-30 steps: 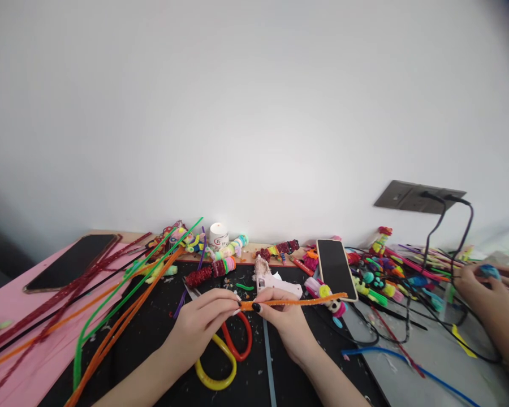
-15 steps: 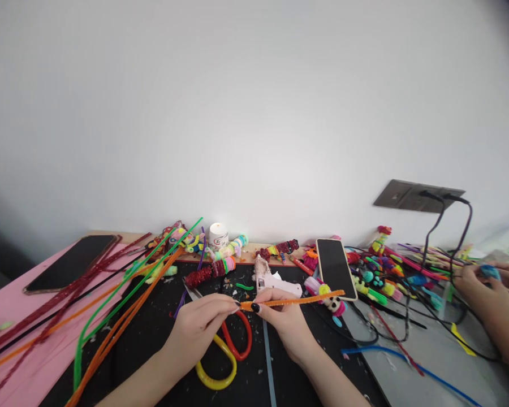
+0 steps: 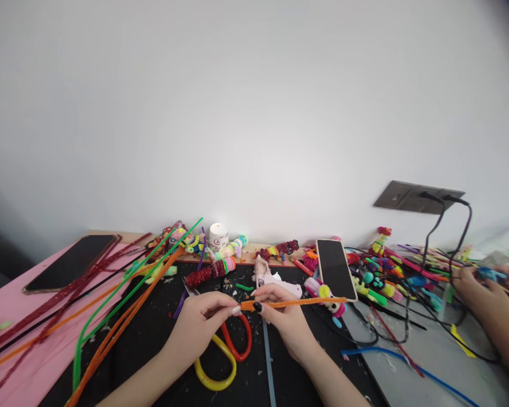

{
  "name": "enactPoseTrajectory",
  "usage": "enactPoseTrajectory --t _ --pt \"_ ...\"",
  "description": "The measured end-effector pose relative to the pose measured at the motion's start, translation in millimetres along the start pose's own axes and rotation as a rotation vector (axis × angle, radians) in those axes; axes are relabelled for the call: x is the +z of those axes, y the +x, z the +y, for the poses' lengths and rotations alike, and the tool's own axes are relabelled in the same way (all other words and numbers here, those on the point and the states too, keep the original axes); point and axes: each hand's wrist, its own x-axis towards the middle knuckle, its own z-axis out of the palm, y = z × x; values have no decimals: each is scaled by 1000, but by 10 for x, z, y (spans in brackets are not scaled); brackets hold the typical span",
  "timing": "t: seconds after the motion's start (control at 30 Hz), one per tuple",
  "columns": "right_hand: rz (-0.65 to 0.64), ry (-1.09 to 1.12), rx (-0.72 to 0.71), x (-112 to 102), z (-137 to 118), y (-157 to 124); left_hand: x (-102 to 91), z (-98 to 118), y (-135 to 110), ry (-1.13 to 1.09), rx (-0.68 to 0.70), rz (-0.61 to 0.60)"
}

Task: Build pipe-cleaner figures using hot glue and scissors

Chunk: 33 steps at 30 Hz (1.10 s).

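An orange pipe cleaner (image 3: 314, 302) stretches between my hands and runs out to the right past my right hand. My left hand (image 3: 206, 316) pinches its left end between thumb and fingertips. Close beside it, my right hand (image 3: 282, 316) grips the same pipe cleaner between a dark-nailed thumb and the fingers. Below my hands lie scissors with one red and one yellow handle loop (image 3: 215, 384), blades partly hidden by my left hand. Behind my right hand rests a pale pink glue gun (image 3: 288, 287).
Long green, orange and dark red pipe cleaners (image 3: 106, 282) spread over the pink sheet (image 3: 34, 362) at left. A phone (image 3: 337, 268) leans among fuzzy figures. A paper cup (image 3: 218, 234) stands by the wall. At right, another person's hands (image 3: 487, 305) hold something blue; black cables (image 3: 449, 265) hang nearby.
The free right end of the orange pipe cleaner has dipped slightly. My left fingers have shifted their pinch and my right index finger has lifted. The other person's blue piece has turned.
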Motion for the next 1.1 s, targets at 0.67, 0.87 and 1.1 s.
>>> enactPoseTrajectory --t 0.67,0.87,1.1 --pt "10 -229 -57 -18 -54 17 19 -52 37 -295 -218 -86" --pt "15 -107 -28 -14 5 17 35 -91 34 -325 -201 -117" --pt "18 -45 3 -1 37 12 44 -98 44 -450 -305 -169"
